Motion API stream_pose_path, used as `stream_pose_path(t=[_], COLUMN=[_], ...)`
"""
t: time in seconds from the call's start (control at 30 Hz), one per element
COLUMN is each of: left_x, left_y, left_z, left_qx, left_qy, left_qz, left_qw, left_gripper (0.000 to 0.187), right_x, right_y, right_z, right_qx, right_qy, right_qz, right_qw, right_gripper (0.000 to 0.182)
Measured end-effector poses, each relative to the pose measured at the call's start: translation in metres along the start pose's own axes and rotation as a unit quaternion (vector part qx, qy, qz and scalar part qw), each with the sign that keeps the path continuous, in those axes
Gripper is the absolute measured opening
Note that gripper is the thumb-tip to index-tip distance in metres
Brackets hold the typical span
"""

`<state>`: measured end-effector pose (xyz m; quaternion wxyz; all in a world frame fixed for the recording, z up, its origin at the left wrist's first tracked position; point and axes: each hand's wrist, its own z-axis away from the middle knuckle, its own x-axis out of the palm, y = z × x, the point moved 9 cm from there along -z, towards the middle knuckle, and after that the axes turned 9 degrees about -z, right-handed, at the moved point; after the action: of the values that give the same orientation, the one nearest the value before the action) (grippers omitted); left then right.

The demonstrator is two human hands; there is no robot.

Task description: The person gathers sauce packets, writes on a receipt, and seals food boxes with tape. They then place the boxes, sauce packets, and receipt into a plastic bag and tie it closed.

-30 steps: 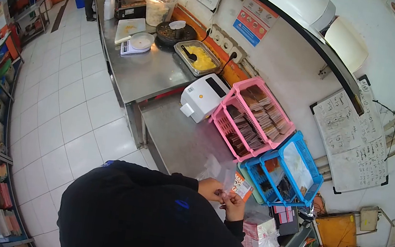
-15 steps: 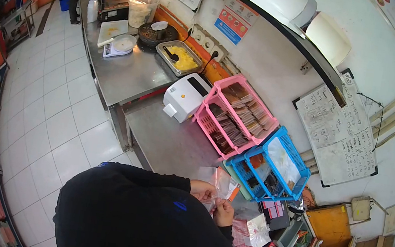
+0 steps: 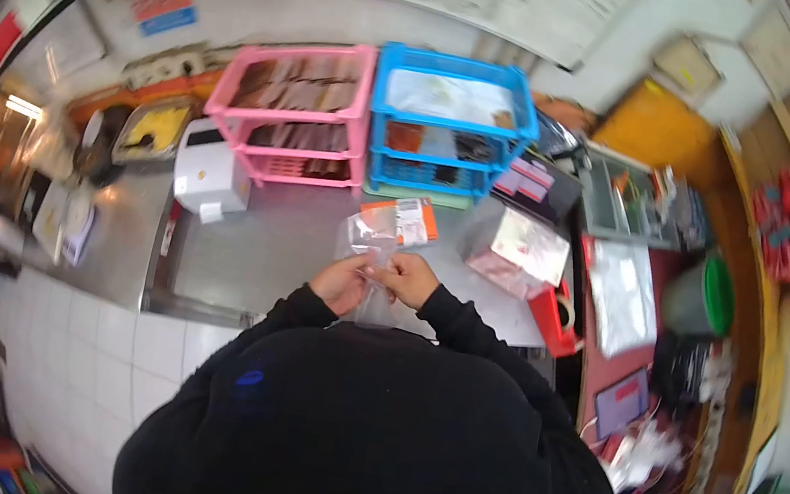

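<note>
Both hands meet over the steel table, close in front of my body. My left hand (image 3: 340,284) is closed on a clear plastic bag (image 3: 374,311), fingers pinching its gathered middle. From the other side my right hand (image 3: 410,281) grips the same bag, its fingertips touching those of the left. Part of the bag spreads out above the hands and part hangs below them. Just beyond lies an orange and white box (image 3: 416,220) on the table, with the bag's upper end overlapping it in this view.
Behind stand a pink basket rack (image 3: 364,121) with packets and a blue basket rack (image 3: 528,124). A white label printer (image 3: 210,173) sits left. To the right are a plastic-wrapped box (image 3: 531,249), a red tape dispenser (image 3: 556,320) and a green-rimmed bin (image 3: 717,297).
The view has swung to the right, so the racks now face me squarely and the far aisle with the other person is out of sight. Both hands still hold the plastic bag.
</note>
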<state>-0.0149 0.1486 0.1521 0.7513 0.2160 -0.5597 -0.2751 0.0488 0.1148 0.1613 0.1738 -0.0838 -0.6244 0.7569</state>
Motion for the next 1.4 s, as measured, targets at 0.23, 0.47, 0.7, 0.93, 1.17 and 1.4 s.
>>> stream_pose_path(t=[0.23,0.47,0.7,0.93,1.17,1.4], left_x=[-0.018,0.030,0.048,0.037,0.049,0.155], left_y=[0.030,0.057,0.128,0.143,0.163,0.152], left_z=[0.017,-0.002,0.044,0.024,0.035,0.083], left_qx=[0.020,0.105,0.033,0.105,0.227,0.389], left_qy=[0.012,0.045,-0.036,0.072,0.150,-0.009], left_qz=[-0.013,-0.298,-0.560,-0.534,-0.519,-0.751], left_qw=[1.000,0.948,0.827,0.836,0.810,0.534], left_gripper=[0.024,0.027,0.026,0.020,0.021,0.024], right_x=[-0.052,-0.083,-0.087,-0.121,-0.111,-0.023], right_y=[-0.007,-0.031,-0.082,-0.103,-0.138,-0.190], right_z=[0.025,0.023,0.094,0.099,0.125,0.133], right_qx=[-0.050,-0.084,-0.081,-0.182,-0.206,-0.271], right_qy=[-0.008,0.147,-0.029,0.171,0.228,-0.018], right_qz=[-0.050,-0.325,-0.124,0.186,0.217,0.222], right_qw=[0.997,0.930,0.989,0.950,0.927,0.936], right_gripper=[0.039,0.026,0.034,0.021,0.022,0.012])
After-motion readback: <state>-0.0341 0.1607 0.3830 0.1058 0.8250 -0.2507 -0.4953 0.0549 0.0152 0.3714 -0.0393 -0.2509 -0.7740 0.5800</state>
